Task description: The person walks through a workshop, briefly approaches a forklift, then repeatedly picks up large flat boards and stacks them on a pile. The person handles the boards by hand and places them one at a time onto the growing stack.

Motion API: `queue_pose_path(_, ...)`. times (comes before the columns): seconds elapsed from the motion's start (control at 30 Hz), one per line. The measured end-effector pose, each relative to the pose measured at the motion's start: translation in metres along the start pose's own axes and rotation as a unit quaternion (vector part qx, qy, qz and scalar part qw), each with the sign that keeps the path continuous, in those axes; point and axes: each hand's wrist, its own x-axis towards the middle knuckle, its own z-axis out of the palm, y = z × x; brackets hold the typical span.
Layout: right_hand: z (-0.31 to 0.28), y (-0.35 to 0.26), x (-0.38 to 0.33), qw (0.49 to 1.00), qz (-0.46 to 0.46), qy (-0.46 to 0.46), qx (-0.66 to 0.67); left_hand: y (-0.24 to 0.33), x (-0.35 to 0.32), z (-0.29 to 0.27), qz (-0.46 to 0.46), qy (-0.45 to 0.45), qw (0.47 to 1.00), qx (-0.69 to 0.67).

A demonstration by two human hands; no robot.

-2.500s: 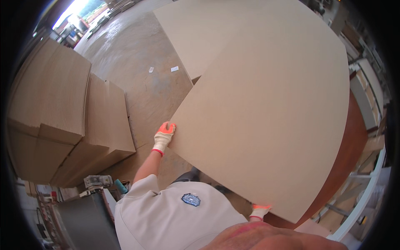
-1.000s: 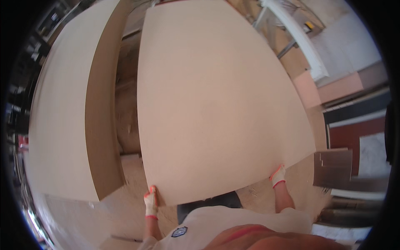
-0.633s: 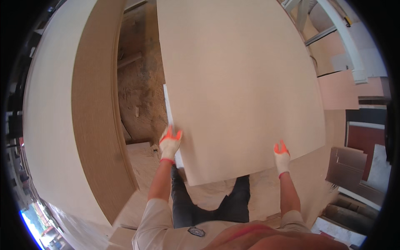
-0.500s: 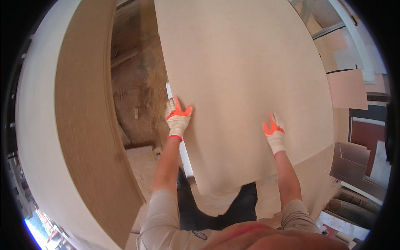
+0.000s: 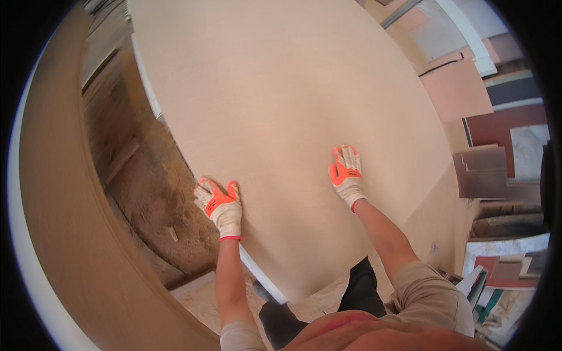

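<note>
A large beige board (image 5: 281,105) stretches out in front of me, with its near end close to my legs. My left hand (image 5: 221,206), in a cream glove with an orange palm side, lies at the board's left edge with its fingers spread. Flat on the board's surface, further right, rests my right hand (image 5: 346,175) in a matching glove, fingers stretched out. Below the left edge a white strip (image 5: 260,274) shows, perhaps another panel or a support under the board. Neither hand is wrapped round anything.
Along the left stands a long brown panel (image 5: 64,193) with a pale edge. Dusty brown floor (image 5: 152,205) with wood scraps lies between it and the board. Pinkish and dark brown offcut sheets (image 5: 456,90) lean at the right, by a pale frame (image 5: 468,35).
My view has turned, so the board now slants to the upper left. My right hand lies further in on the board; my left stays at its edge, with fingers spread.
</note>
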Motion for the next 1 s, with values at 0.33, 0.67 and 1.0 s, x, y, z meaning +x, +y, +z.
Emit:
queue_pose_path(0.33, -0.009, -0.009, 0.019, 0.999, -0.032, 0.026, 0.010, 0.013, 0.018, 0.001, 0.037, 0.048, 0.998, -0.013)
queue_pose_path(0.67, -0.012, 0.001, -0.006, 0.998, -0.012, -0.020, 0.050, -0.013, -0.012, 0.013, -0.023, -0.010, 0.987, -0.159)
queue_pose_path(1.0, -0.007, 0.000, -0.004, 0.994, -0.046, -0.018, -0.100, -0.044, -0.200, -0.074, -0.106, -0.072, 0.901, -0.415)
